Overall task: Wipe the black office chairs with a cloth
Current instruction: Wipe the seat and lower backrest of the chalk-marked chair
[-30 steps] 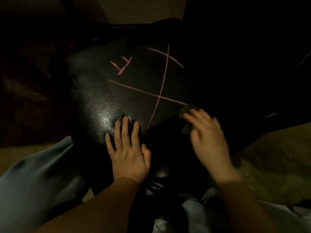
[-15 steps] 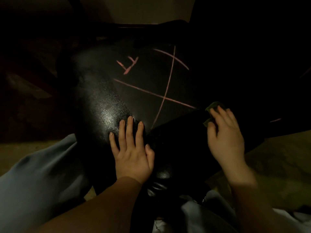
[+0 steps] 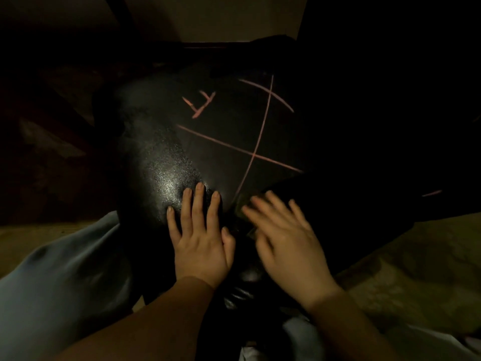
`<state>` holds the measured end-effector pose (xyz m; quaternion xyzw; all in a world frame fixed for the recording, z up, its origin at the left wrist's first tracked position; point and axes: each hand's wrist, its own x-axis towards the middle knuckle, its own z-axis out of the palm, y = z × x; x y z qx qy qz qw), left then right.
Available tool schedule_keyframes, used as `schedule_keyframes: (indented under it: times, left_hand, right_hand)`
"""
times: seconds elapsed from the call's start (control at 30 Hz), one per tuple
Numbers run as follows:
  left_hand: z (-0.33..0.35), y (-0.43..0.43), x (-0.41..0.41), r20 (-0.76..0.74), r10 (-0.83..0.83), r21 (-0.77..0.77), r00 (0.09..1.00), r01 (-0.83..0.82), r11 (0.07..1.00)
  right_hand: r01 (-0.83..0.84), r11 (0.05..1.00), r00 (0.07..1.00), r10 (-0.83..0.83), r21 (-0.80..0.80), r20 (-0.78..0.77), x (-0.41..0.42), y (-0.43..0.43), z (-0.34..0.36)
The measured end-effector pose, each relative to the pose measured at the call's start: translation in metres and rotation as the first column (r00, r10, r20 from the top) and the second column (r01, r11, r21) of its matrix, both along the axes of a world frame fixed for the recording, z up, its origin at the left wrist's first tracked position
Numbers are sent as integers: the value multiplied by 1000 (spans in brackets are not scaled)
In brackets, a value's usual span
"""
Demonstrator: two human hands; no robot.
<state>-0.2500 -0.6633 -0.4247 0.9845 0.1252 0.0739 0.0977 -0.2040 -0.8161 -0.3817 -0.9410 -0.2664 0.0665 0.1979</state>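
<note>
- Black chair seat (image 3: 166, 162) right across the centre of the frame, glossy and pebbled, with a patch of light at centre left; right half lost in deep shadow.
- Grey-blue fabric (image 3: 65, 282) bunched along the lower left, up against the seat's near edge.
- Tan floor (image 3: 416, 269) at lower right, dim and mottled.
- Pink lines (image 3: 229, 144) drawn over the seat at upper centre: two long strokes crossing, a curved one above, a small scribble to their left, and one short dash far out at the right.
- Right hand (image 3: 289, 246) at lower centre right, blurred, fingers straight and spread, pressing flat down on the cloth (image 3: 242, 208) by the seat's front edge; no curl round it.
- Left hand (image 3: 201, 246) just beside it at lower centre, palm down, fingers straight and slightly fanned, resting flat on the seat and holding nothing; thumb close to the right hand, touching or not impossible to tell.
- Cloth itself dark greenish, only a sliver peeking out past the right fingertips, at the lower end of the long pink stroke; the rest hidden under the hand.
</note>
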Motion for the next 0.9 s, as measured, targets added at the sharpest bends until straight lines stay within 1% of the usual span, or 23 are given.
schedule_keyframes:
  times: [0.1, 0.17, 0.23, 0.3, 0.43, 0.53, 0.6, 0.7, 0.77, 0.83, 0.9]
  left_hand:
    - [1, -1, 0, -16, 1, -20, 1000, -2, 1000]
    - [1, 0, 0, -20, 1, -23, 1000, -2, 1000]
    - [1, 0, 0, -16, 0, -27, 1000, -1, 1000]
    - [2, -1, 0, -11, 1, -31, 1000, -1, 1000]
    - [2, 0, 0, -16, -1, -30, 1000, 1, 1000]
    - [1, -1, -1, -16, -4, -32, 1000, 3, 999]
    - [1, -1, -1, -14, -3, -32, 1000, 2, 999]
    - [1, 0, 0, -3, -2, -22, 1000, 2, 1000]
    - [0, 0, 0, 4, -3, -11, 1000, 3, 1000]
    - [-1, 0, 0, 11, -4, -2, 1000, 4, 1000]
    - [-2, 1, 0, 16, -8, -7, 1000, 8, 1000]
  right_hand:
    - [243, 970, 970, -243, -19, -5, 29, -35, -5]
    - [409, 912, 912, -410, -36, -16, 45, -63, -3]
    - [512, 857, 858, -513, -51, -3, 54, -85, 1]
    - [557, 828, 829, -559, -63, -21, 55, -94, 4]
    - [570, 820, 820, -571, -50, -23, 55, -88, 4]
    - [524, 848, 851, -525, -74, 18, 53, -76, 2]
    - [460, 884, 888, -459, -88, 33, 48, -65, 1]
    - [283, 956, 959, -280, -77, 53, 34, -36, 2]
    - [122, 990, 992, -120, -66, 44, 19, -11, 4]
    - [-18, 999, 999, 19, -42, 32, 2, 12, 5]
    - [-81, 997, 997, 81, 15, 5, -9, 24, 4]
